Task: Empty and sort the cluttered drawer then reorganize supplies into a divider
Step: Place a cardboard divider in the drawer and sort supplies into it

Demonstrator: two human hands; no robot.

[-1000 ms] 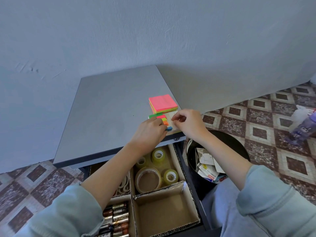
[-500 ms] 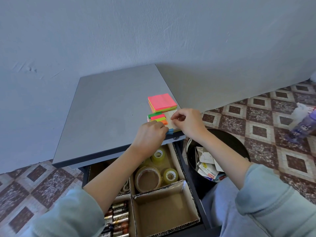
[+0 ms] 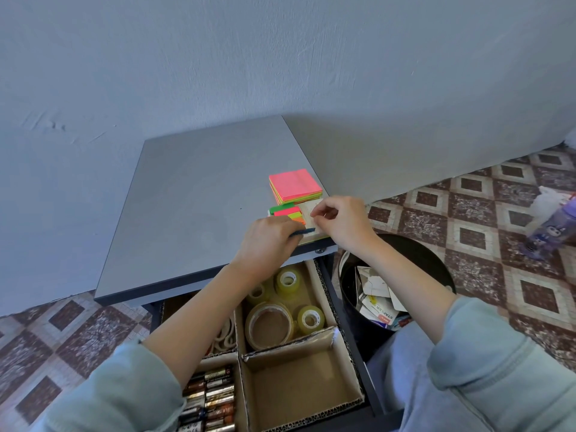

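Head view, sole camera: worn on the head, wide-angle, facing forward and down; close above left hand (image 3: 268, 241) and right hand (image 3: 343, 222) at near tabletop (image 3: 202, 188) edge, open drawer (image 3: 296, 381) beneath, wall (image 3: 280, 57) beyond

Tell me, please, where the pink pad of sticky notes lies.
In the head view the pink pad lies on the grey desk top, near its right edge, just behind the small coloured tabs.
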